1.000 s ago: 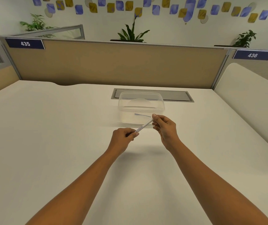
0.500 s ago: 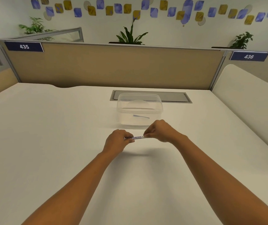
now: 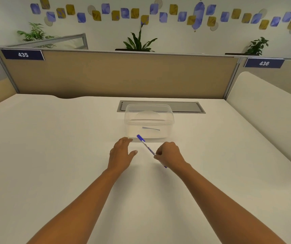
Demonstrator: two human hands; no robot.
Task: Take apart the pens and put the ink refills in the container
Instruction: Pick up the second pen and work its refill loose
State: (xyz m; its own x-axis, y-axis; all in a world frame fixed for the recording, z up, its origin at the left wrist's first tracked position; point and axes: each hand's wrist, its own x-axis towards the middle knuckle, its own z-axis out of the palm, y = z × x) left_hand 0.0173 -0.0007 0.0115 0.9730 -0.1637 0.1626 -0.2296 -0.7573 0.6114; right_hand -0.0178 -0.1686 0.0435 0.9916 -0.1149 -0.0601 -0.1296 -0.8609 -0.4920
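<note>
A clear-barrelled pen [image 3: 147,147] with a blue cap points up and to the left, its capped end just in front of the container. My right hand [image 3: 169,154] is closed on the pen's lower end. My left hand [image 3: 121,154] hovers flat beside it to the left, fingers spread, holding nothing. Beyond both hands stands a transparent plastic container [image 3: 169,124], and a thin blue ink refill [image 3: 150,128] lies inside it.
The white desk [image 3: 53,155] stretches wide on both sides. A grey cable hatch [image 3: 188,107] sits behind the container. Tan partition panels [image 3: 114,74] wall off the back, and a raised white side surface [image 3: 264,106] runs along the right.
My left hand has let go of the pen and opened. The right hand now holds the pen alone, and the pen has swung from level to pointing up-left.
</note>
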